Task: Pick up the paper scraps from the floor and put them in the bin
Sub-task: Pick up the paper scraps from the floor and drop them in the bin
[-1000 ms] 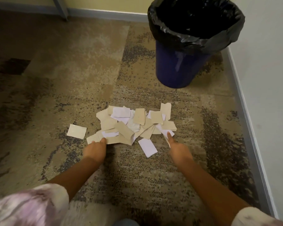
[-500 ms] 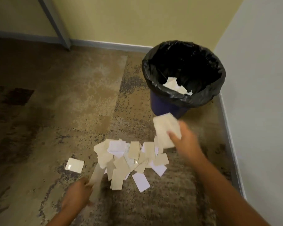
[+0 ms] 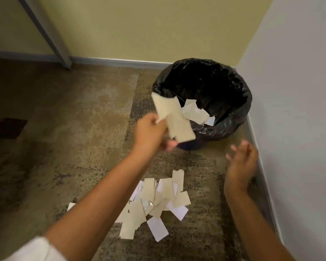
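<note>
Beige rectangular paper scraps (image 3: 174, 117) gripped by left hand (image 3: 151, 132), beside black-lined bin (image 3: 233, 117).
Long axis slants up-left; right hand (image 3: 240, 162) fingers loose, empty.

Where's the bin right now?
The bin stands in the corner on the right of the head view, just beyond the left hand holding scraps.

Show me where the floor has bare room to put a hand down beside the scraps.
Bare carpet spreads left of the paper pile, up to the bin. A narrower strip lies between pile and right baseboard, under the right hand. Crowded: the pile itself.
</note>
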A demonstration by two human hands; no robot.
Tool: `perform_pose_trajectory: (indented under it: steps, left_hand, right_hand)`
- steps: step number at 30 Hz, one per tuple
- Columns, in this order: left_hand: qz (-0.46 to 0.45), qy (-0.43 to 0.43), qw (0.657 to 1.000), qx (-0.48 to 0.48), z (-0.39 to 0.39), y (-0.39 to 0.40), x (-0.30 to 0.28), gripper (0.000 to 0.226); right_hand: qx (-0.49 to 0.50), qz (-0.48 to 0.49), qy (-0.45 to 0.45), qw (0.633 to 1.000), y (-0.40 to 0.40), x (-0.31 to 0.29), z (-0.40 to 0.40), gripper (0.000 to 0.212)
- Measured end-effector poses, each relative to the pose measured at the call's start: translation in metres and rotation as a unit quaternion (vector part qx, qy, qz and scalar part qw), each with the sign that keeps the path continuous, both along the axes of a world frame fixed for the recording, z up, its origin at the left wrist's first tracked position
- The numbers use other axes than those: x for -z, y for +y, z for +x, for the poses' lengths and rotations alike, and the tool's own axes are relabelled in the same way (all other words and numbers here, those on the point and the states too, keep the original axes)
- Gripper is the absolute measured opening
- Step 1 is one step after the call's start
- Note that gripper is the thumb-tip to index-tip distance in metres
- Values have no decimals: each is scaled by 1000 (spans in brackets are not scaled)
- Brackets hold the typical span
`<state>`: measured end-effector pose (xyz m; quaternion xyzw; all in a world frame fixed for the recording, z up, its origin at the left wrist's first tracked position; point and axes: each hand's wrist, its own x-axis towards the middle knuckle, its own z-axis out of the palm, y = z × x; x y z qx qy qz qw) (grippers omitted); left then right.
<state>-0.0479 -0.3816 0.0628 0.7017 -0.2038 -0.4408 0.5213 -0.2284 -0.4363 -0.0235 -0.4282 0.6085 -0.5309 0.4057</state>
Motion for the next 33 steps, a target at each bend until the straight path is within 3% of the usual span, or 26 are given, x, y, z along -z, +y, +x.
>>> perform_pose_trajectory:
  steps: [3,7,10,13,17,19,22,28,33]
  left_hand:
    - [-17,-28,999,0,-10,-55,-16,18]
    - [33,-215,976,-25,-6,-71,1,29]
    - [20,-288,956,-54,5,-40,29,26]
    - [74,-321,943,-50,24,5,77,26]
    - [221,-328,919,0,44,93,159,21]
    - [302,-342,890,7,49,141,193,15]
    - [385,-347,854,40,53,198,227,7]
    - [462,-343,812,95,93,222,270,59]
    - [547,-282,788,28,141,201,283,89]
  right_hand:
    - [-26,8,13,1000,21,29,-13,24]
    - [-88,54,82,991,39,62,-36,46]
    - [-150,85,151,973,48,82,-46,20]
    - [-260,143,260,919,66,111,-51,19]
    - [-398,283,335,806,99,157,-50,35]
    - [-417,323,325,785,103,169,-44,42]
    - [-428,302,339,781,101,177,-30,44]
    - [-490,209,373,759,92,178,11,44]
    - [-578,145,395,700,79,179,59,58]
